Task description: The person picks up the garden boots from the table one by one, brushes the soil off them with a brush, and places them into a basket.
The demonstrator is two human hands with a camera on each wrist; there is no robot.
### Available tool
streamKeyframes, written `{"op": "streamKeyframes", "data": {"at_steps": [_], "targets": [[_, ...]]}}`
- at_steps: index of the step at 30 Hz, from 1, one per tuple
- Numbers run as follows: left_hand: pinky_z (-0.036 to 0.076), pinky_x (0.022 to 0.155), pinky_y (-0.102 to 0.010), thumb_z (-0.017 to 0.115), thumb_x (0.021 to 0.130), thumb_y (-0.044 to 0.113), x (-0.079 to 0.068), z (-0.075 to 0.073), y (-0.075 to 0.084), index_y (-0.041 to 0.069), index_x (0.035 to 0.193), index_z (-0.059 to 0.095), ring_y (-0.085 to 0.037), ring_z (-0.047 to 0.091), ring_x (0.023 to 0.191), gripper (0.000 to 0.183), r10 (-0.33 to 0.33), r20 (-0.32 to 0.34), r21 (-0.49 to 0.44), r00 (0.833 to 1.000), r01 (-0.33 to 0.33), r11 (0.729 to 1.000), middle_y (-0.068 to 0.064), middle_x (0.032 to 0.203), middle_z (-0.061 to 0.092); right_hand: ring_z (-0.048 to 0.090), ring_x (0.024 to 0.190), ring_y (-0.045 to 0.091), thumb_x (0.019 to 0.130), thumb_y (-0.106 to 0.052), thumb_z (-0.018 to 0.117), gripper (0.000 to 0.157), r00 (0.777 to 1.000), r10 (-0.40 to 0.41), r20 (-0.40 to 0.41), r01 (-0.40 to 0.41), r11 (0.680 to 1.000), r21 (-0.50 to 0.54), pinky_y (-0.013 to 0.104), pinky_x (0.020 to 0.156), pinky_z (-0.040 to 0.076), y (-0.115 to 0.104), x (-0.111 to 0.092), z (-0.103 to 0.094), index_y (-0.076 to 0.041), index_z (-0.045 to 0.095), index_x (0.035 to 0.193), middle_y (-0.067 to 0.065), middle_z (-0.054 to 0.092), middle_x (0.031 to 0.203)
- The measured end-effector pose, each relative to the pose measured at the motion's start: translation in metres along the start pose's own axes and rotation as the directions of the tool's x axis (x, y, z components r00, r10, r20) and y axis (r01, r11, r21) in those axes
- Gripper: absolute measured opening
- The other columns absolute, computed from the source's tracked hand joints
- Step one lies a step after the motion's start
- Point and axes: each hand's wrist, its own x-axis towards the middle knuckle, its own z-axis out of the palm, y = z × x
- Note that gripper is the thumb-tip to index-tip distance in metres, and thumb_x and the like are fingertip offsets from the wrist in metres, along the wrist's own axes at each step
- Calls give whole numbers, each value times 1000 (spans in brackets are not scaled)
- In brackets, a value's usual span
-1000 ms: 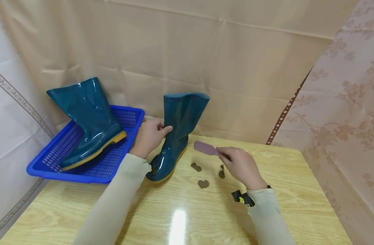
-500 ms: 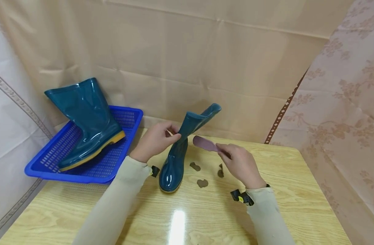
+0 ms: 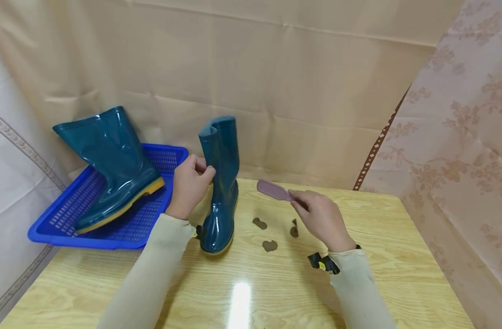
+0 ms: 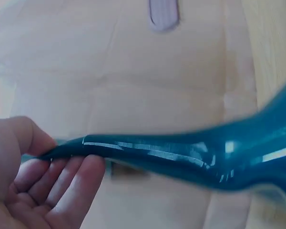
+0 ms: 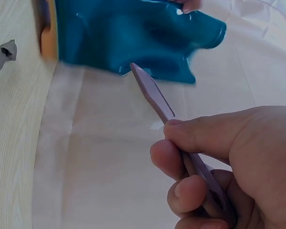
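My left hand [image 3: 191, 187] pinches the shaft of a dark teal rubber boot [image 3: 223, 228] with a yellow sole. The boot is upright, its toe toward me. In the left wrist view, thumb and fingers nip the boot's upper edge [image 4: 81, 145]. To its right, my right hand [image 3: 322, 219] grips a flat mauve tool [image 3: 273, 190] by its slim handle. That tool has a rounded, paddle-like head pointing at the boot, and a hole in the handle shows in the right wrist view. In the head view a gap separates its head from the boot.
A blue plastic basket [image 3: 86, 243] at the left holds a second teal boot [image 3: 115, 169], leaning with its shaft above the rim. Several flat brown pieces [image 3: 270, 246] lie on the wooden table [image 3: 349, 292] between the hands. A beige cloth [image 3: 316, 100] hangs behind.
My left hand has turned and tilted the boot: it leaned right half a second ago, and now stands upright further left. The right hand with the mauve tool has barely moved.
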Motion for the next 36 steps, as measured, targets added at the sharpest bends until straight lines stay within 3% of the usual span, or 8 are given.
{"op": "streamKeyframes", "data": {"at_steps": [3,8,14,21,28,32,34,36], "targets": [[53,60,-33,64,97,14,-6,5,6,6,93,59,-24,61,70,10,25,10,-14,1000,-25,1000,-11,85,63,46,58,11,99,-18,71,30,1000,2,7,-2,1000,-1,29,52,36,0,0,1,-12,74,129,4,76,98],[50,63,-33,66,97,16,-18,28,18,9,92,59,-21,58,72,11,85,137,4,987,-87,996,-7,85,64,49,61,12,100,-19,71,30,999,17,28,-17,1000,1,30,54,37,0,3,4,-12,74,130,4,76,97],[51,64,-33,67,98,15,-28,49,20,9,92,59,-19,60,72,11,88,92,-34,992,-85,996,-6,84,66,50,61,13,100,-20,70,31,999,21,36,-21,1000,4,30,54,38,-2,5,8,-13,73,131,2,74,94],[56,72,-34,71,98,16,-34,48,23,9,96,63,-17,63,79,10,149,178,-8,973,-150,989,-3,89,68,47,60,12,99,-17,72,33,1000,-3,-10,4,1000,21,30,54,38,-4,7,17,-13,72,132,-2,67,82],[56,73,-34,70,100,21,-29,43,23,10,100,68,-15,63,80,11,185,285,51,940,-208,977,-1,91,69,48,62,11,99,-14,72,31,989,-124,-82,131,987,89,27,55,39,-11,8,36,-11,73,130,-1,67,82],[54,92,-43,64,103,23,-15,35,9,7,111,69,-24,65,101,19,136,225,-3,965,-139,990,-8,106,71,50,62,10,99,-13,72,28,983,-144,-113,150,987,49,27,56,42,-11,8,44,-10,75,126,1,71,85],[48,104,-48,60,104,22,-5,32,-3,2,123,63,-32,60,118,28,42,189,-32,981,-37,999,-14,122,66,54,64,11,98,-12,72,26,984,-136,-118,142,989,39,29,58,46,-10,8,45,-9,76,124,2,73,89],[40,113,-52,55,107,22,6,29,-15,-1,138,53,-38,50,133,39,-79,200,-26,977,86,996,-21,140,56,59,69,13,99,-12,71,24,987,-120,-107,125,991,42,31,62,51,-9,9,45,-9,76,122,4,75,93]]}}
